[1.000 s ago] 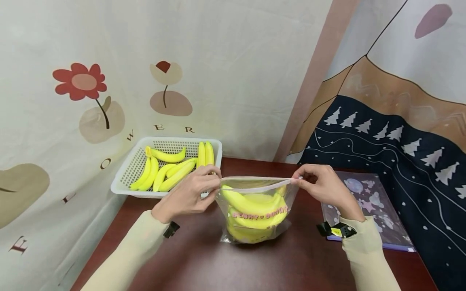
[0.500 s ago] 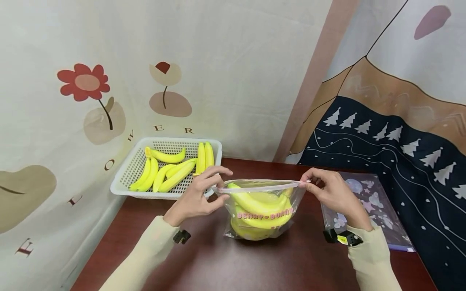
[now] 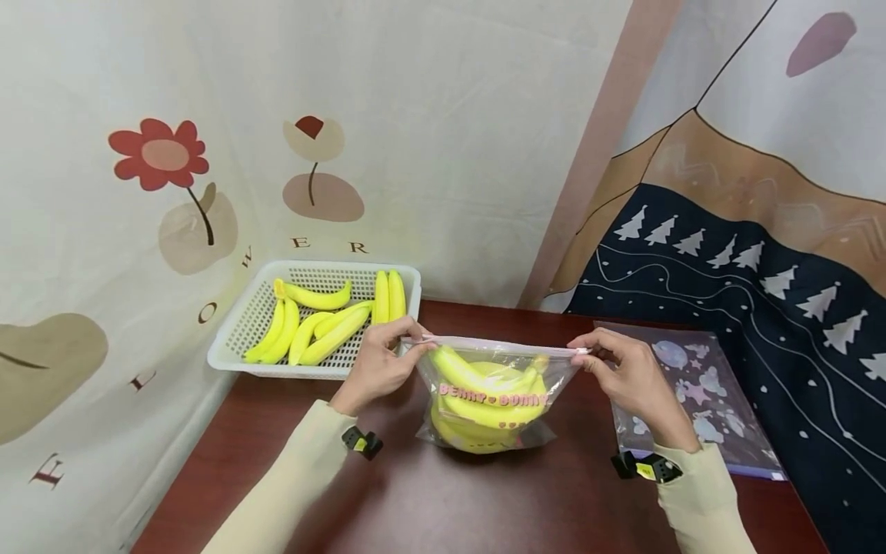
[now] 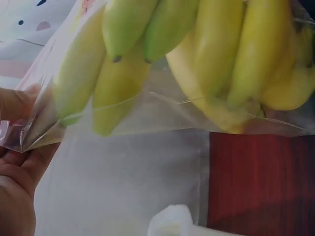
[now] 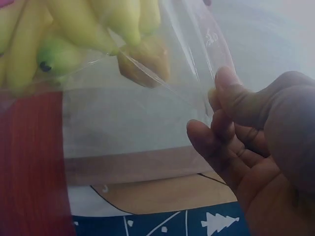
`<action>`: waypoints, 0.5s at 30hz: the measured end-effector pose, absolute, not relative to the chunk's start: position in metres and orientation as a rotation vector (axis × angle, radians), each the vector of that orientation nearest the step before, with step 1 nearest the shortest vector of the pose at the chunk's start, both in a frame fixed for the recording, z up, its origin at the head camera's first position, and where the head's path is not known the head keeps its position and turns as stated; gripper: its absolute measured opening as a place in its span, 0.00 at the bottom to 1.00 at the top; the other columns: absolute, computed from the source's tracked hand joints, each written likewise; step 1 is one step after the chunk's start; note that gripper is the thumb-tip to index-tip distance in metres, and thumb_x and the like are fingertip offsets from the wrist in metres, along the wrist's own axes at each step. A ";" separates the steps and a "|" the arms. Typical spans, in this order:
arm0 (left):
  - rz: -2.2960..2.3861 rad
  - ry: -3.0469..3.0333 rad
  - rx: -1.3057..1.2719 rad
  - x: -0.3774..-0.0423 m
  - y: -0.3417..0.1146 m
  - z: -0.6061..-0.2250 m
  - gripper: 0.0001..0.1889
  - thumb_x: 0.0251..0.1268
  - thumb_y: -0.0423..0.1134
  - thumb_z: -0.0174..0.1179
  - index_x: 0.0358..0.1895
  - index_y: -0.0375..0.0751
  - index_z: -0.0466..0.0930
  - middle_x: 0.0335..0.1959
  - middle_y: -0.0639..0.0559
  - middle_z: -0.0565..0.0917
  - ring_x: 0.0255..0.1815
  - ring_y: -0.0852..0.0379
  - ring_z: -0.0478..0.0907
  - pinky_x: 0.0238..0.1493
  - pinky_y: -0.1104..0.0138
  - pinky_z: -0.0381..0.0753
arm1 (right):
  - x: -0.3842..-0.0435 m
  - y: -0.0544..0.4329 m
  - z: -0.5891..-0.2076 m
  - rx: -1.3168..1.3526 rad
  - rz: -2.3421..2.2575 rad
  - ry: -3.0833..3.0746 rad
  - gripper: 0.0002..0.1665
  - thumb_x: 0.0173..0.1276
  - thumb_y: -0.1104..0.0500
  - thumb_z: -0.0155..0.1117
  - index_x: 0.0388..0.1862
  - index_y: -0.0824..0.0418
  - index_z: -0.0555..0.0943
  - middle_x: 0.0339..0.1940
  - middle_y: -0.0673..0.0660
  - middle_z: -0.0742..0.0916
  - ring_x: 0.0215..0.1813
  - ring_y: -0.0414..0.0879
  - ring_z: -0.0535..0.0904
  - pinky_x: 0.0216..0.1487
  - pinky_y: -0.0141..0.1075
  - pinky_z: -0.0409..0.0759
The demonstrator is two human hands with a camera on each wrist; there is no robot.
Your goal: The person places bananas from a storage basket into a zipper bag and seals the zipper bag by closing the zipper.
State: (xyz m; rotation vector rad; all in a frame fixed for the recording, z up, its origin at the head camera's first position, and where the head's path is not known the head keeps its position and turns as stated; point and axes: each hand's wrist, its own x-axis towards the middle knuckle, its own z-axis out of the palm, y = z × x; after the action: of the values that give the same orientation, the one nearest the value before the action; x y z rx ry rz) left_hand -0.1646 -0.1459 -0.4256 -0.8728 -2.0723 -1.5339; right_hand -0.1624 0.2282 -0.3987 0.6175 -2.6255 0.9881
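Stretched from hand to hand, the mouth of a clear bag (image 3: 500, 345), with left hand (image 3: 379, 363) and right hand (image 3: 635, 373) well apart at its two ends. At the left corner, a pinch between left thumb and fingers; at the right corner, a pinch between right thumb and fingertips, just beside a small white tab (image 3: 582, 351), perhaps a slider, but too small to be sure. Deciding relation, as judged here: the long axis of the mouth, running crosswise between the two grips and nearly level in the head view. Below that line and between the hands, the body of the bag, with bagged bananas (image 3: 477, 377) curved along much the same crosswise axis, their bulk a little nearer the left hand than the right. Contact of the bag's bottom with the table (image 3: 450, 508) impossible to judge; same for the seal of the mouth. Beyond the left hand and to its left, a white basket (image 3: 291, 372) of other bananas (image 3: 337, 336); past the right hand, partly behind it, a printed pouch (image 3: 695, 391) lying flat.
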 end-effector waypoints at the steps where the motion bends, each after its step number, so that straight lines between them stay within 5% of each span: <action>1: -1.533 -2.070 -0.874 -0.166 -0.145 -0.426 0.15 0.56 0.14 0.62 0.25 0.38 0.76 0.31 0.43 0.90 0.35 0.52 0.90 0.36 0.70 0.86 | -0.162 0.229 -0.399 0.610 0.980 -2.625 0.12 0.61 0.62 0.76 0.43 0.51 0.88 0.38 0.49 0.90 0.35 0.42 0.78 0.37 0.27 0.82; 6: -1.510 -2.128 -0.818 -0.171 -0.146 -0.427 0.14 0.58 0.13 0.59 0.29 0.37 0.77 0.31 0.43 0.89 0.35 0.50 0.90 0.42 0.70 0.87 | -0.163 0.228 -0.401 0.615 0.989 -2.589 0.11 0.60 0.61 0.77 0.41 0.51 0.87 0.36 0.49 0.89 0.33 0.41 0.77 0.35 0.28 0.81; 10: -1.455 -2.258 -0.759 -0.167 -0.151 -0.422 0.11 0.62 0.26 0.69 0.43 0.40 0.78 0.35 0.46 0.90 0.39 0.54 0.89 0.43 0.70 0.84 | -0.164 0.224 -0.401 0.588 1.037 -2.569 0.10 0.60 0.57 0.79 0.39 0.51 0.87 0.35 0.49 0.89 0.33 0.40 0.77 0.33 0.29 0.80; 15: -1.315 -2.469 -0.786 -0.160 -0.156 -0.407 0.19 0.68 0.32 0.67 0.59 0.47 0.74 0.38 0.54 0.88 0.44 0.59 0.87 0.51 0.62 0.86 | -0.161 0.220 -0.398 0.512 1.171 -2.592 0.10 0.61 0.53 0.78 0.39 0.53 0.87 0.32 0.52 0.89 0.33 0.42 0.78 0.34 0.29 0.81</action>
State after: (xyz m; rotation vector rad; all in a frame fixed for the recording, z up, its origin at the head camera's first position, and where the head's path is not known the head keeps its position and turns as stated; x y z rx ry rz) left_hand -0.1600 -0.1563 -0.4074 -0.7859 -2.4686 -1.3151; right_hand -0.1613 0.2205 -0.3984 0.5116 -2.5922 1.1711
